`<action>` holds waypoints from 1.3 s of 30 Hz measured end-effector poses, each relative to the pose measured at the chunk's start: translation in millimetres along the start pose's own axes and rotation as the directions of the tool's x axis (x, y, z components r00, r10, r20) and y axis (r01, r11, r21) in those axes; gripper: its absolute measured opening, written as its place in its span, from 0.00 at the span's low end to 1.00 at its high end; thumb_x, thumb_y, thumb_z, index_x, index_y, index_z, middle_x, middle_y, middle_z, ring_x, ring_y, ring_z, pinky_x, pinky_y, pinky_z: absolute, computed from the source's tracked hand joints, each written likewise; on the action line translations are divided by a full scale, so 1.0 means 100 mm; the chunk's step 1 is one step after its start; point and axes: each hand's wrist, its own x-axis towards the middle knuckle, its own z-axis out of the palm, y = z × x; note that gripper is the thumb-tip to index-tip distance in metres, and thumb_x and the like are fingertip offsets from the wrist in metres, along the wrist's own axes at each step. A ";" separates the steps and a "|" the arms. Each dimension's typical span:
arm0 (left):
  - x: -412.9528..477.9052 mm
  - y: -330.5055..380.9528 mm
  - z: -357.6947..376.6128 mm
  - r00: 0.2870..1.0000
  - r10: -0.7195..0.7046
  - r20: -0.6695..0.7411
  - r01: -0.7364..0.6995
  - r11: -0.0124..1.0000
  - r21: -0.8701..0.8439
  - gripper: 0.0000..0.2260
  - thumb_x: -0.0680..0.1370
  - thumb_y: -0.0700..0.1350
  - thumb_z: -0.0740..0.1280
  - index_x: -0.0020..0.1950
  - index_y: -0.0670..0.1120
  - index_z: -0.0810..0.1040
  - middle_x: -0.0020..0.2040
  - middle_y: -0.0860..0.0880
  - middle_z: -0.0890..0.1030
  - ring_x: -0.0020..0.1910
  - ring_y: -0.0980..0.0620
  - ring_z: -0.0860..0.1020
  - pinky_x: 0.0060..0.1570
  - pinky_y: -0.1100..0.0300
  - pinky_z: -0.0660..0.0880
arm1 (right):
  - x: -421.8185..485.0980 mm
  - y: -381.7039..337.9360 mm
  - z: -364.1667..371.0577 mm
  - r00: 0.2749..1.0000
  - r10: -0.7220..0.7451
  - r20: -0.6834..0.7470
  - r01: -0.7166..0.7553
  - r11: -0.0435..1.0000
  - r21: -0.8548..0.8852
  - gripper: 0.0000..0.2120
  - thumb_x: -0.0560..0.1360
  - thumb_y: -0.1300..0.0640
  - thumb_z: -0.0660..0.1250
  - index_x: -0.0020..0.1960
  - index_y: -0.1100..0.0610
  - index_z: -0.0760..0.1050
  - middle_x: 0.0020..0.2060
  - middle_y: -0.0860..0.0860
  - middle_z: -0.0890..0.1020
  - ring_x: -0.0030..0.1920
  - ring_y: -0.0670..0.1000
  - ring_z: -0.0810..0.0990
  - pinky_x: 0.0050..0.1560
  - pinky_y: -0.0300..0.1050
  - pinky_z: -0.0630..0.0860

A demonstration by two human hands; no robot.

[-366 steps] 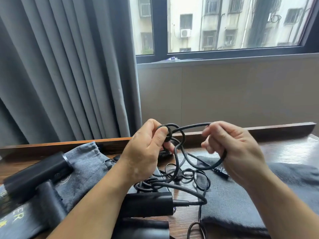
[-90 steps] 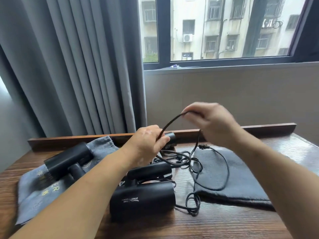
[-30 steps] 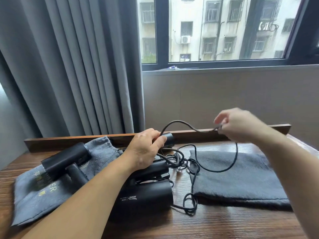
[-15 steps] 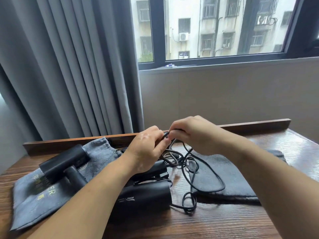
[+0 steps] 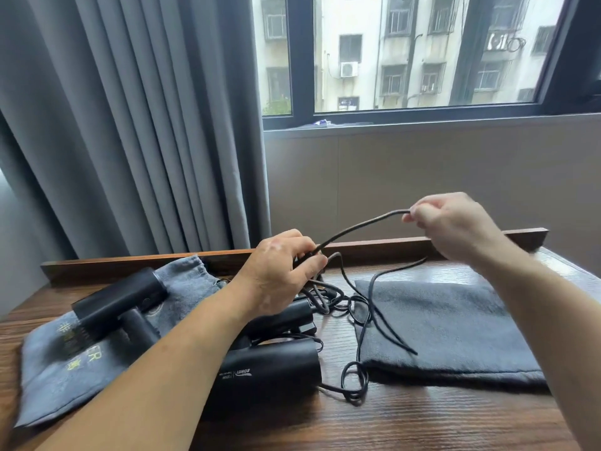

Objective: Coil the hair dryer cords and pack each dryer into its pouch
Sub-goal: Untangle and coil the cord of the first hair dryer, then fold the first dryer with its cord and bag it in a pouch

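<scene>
1. hair dryer (image 5: 119, 297), black, lies well to the left of the left hand on a light grey pouch (image 5: 187, 284) with yellowish lettering. its barrel is tilted and its handle points toward the viewer.
2. second hair dryer (image 5: 270, 369), also black with white print on its barrel, lies on the wooden table (image 5: 422, 421) just below the left hand, partly hidden by the left forearm.
3. left hand (image 5: 281, 276) is held a little above the table, its fingers curled and its thumb and fingers pinching the black cord (image 5: 357, 227). whether anything else sits inside the fist cannot be made out.
4. the cord arcs, slightly blurred, from the left hand up to the right hand, clear of the table between them.
5. below and between the hands, more cord lies in a loose tangle (image 5: 325, 296) on the table, just right of the second dryer's handle. one strand runs down to a small loop (image 5: 354, 380) beside the front of that dryer's barrel.
6. right hand (image 5: 455, 227) is higher than the left and well apart from it, fingers curled, with thumb and forefinger pinching the cord. a strand drops from under it toward the pouch below.
7. dark grey pouch (image 5: 461, 330) lies flat on the table beneath the right hand, with cord strands crossing its left part.
8. behind both hands runs a low wooden rail (image 5: 390, 245). a grey curtain (image 5: 130, 125) hangs beyond the left hand and a window (image 5: 422, 53) is beyond the right.
</scene>
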 end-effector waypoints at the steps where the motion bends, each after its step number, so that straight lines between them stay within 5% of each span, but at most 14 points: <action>1: 0.00 0.02 0.00 1.000 -0.008 0.002 0.008 1.000 0.006 0.10 0.82 0.53 0.66 0.41 0.55 0.75 0.40 0.56 0.74 0.38 0.59 0.72 0.40 0.71 0.65 | -0.06 -0.04 0.03 0.999 -0.039 -0.015 0.036 0.981 -0.189 0.11 0.76 0.54 0.65 0.54 0.49 0.84 0.50 0.53 0.85 0.51 0.56 0.80 0.52 0.46 0.72; 4: 0.03 0.07 0.03 1.000 -0.008 0.004 0.008 0.999 0.048 0.11 0.83 0.53 0.65 0.41 0.54 0.75 0.39 0.56 0.73 0.38 0.59 0.72 0.40 0.70 0.64 | -0.36 -0.37 0.19 0.897 -0.410 0.166 0.441 0.860 -0.256 0.31 0.67 0.50 0.64 0.71 0.46 0.73 0.73 0.47 0.72 0.75 0.50 0.66 0.77 0.56 0.59; 6: 0.03 0.09 0.03 1.000 0.017 -0.017 -0.016 0.998 0.053 0.11 0.82 0.53 0.66 0.41 0.52 0.76 0.39 0.56 0.74 0.39 0.58 0.73 0.39 0.69 0.64 | -0.50 -0.54 0.36 0.809 -0.489 0.325 0.583 0.735 -0.346 0.33 0.70 0.45 0.64 0.75 0.44 0.66 0.71 0.45 0.73 0.76 0.49 0.66 0.77 0.63 0.54; 8: 0.02 0.08 0.01 0.997 0.055 -0.045 -0.053 0.998 0.043 0.09 0.80 0.52 0.69 0.43 0.51 0.80 0.40 0.57 0.75 0.40 0.58 0.74 0.40 0.69 0.65 | -0.52 -0.60 0.50 0.779 -0.498 0.382 0.627 0.644 -0.439 0.26 0.77 0.40 0.63 0.73 0.45 0.67 0.59 0.46 0.79 0.63 0.52 0.77 0.68 0.54 0.67; 11: -0.07 0.01 -0.08 0.992 0.064 -0.108 -0.066 0.998 -0.022 0.03 0.77 0.50 0.74 0.49 0.52 0.84 0.42 0.57 0.78 0.41 0.58 0.77 0.43 0.72 0.68 | -0.40 -0.51 0.45 0.786 -0.480 0.389 0.589 0.773 -0.235 0.16 0.78 0.41 0.67 0.63 0.44 0.78 0.46 0.44 0.78 0.48 0.49 0.79 0.51 0.44 0.73; 16: -0.22 -0.21 -0.16 0.991 -0.092 -0.098 0.077 0.986 -0.148 0.06 0.76 0.50 0.75 0.52 0.56 0.83 0.41 0.56 0.82 0.42 0.59 0.80 0.46 0.68 0.74 | -0.07 -0.01 -0.13 0.976 -0.211 0.054 0.217 0.966 -0.140 0.10 0.77 0.42 0.68 0.46 0.45 0.85 0.34 0.46 0.83 0.40 0.50 0.79 0.41 0.42 0.73; 21: -0.32 -0.22 -0.11 0.989 -0.136 0.062 0.145 0.973 -0.182 0.21 0.79 0.67 0.61 0.66 0.58 0.77 0.55 0.59 0.81 0.53 0.58 0.81 0.59 0.54 0.78 | 0.00 0.62 0.00 0.979 0.003 0.203 0.116 0.811 -0.574 0.17 0.79 0.37 0.63 0.52 0.46 0.84 0.47 0.48 0.86 0.49 0.55 0.81 0.49 0.44 0.75; 25: -0.47 -0.22 -0.20 0.977 -0.195 -0.087 0.177 0.968 -0.177 0.24 0.77 0.68 0.60 0.68 0.58 0.74 0.60 0.57 0.79 0.53 0.60 0.81 0.58 0.55 0.78 | -0.12 0.88 0.19 0.934 0.201 0.295 0.066 0.714 -0.697 0.20 0.79 0.36 0.58 0.56 0.48 0.81 0.57 0.49 0.82 0.58 0.54 0.78 0.62 0.54 0.76; 27: -0.59 -0.22 -0.28 0.955 -0.251 -0.158 0.229 0.963 -0.145 0.18 0.77 0.65 0.66 0.60 0.55 0.77 0.53 0.57 0.81 0.49 0.60 0.80 0.52 0.59 0.77 | -0.18 0.79 0.29 0.968 0.045 0.245 0.138 0.723 -0.677 0.18 0.81 0.42 0.60 0.65 0.49 0.77 0.66 0.50 0.75 0.64 0.55 0.76 0.65 0.53 0.72; 29: -0.73 -0.23 -0.34 0.938 -0.332 -0.100 0.330 0.943 -0.030 0.14 0.76 0.63 0.70 0.52 0.54 0.76 0.46 0.56 0.81 0.45 0.59 0.79 0.45 0.62 0.73 | -0.32 0.50 0.43 0.953 -0.274 0.127 0.302 0.855 -0.421 0.17 0.80 0.54 0.63 0.68 0.51 0.76 0.67 0.50 0.75 0.63 0.55 0.77 0.64 0.51 0.74; 31: -0.87 -0.21 -0.34 0.913 -0.405 0.050 0.397 0.910 0.117 0.20 0.70 0.66 0.73 0.50 0.54 0.74 0.47 0.56 0.80 0.46 0.60 0.77 0.44 0.64 0.71 | -0.53 0.11 0.53 0.872 -0.489 0.021 0.487 0.863 -0.132 0.21 0.75 0.61 0.61 0.66 0.52 0.77 0.64 0.49 0.77 0.59 0.52 0.79 0.61 0.48 0.76; 33: -0.99 -0.20 -0.29 0.886 -0.426 0.184 0.379 0.893 0.243 0.32 0.62 0.72 0.75 0.58 0.55 0.72 0.55 0.58 0.75 0.54 0.58 0.75 0.52 0.62 0.73 | -0.72 -0.21 0.66 0.774 -0.626 0.096 0.629 0.777 -0.007 0.24 0.71 0.61 0.62 0.66 0.52 0.77 0.65 0.49 0.77 0.61 0.51 0.78 0.63 0.47 0.75; 36: -1.11 -0.18 -0.15 0.857 -0.434 0.279 0.328 0.875 0.356 0.56 0.55 0.76 0.74 0.77 0.55 0.59 0.72 0.57 0.66 0.71 0.54 0.68 0.70 0.54 0.70 | -0.90 -0.41 0.91 0.680 -0.647 0.346 0.714 0.690 -0.115 0.27 0.73 0.49 0.67 0.71 0.47 0.72 0.73 0.49 0.71 0.71 0.52 0.70 0.70 0.51 0.68; 39: -1.18 -0.17 0.00 0.873 -0.414 0.259 0.286 0.863 0.416 0.62 0.58 0.72 0.77 0.82 0.53 0.48 0.78 0.56 0.57 0.77 0.51 0.62 0.73 0.51 0.67 | -0.88 -0.37 1.09 0.743 -0.492 0.453 0.654 0.676 -0.339 0.28 0.75 0.43 0.66 0.73 0.41 0.66 0.73 0.45 0.69 0.71 0.50 0.69 0.67 0.54 0.66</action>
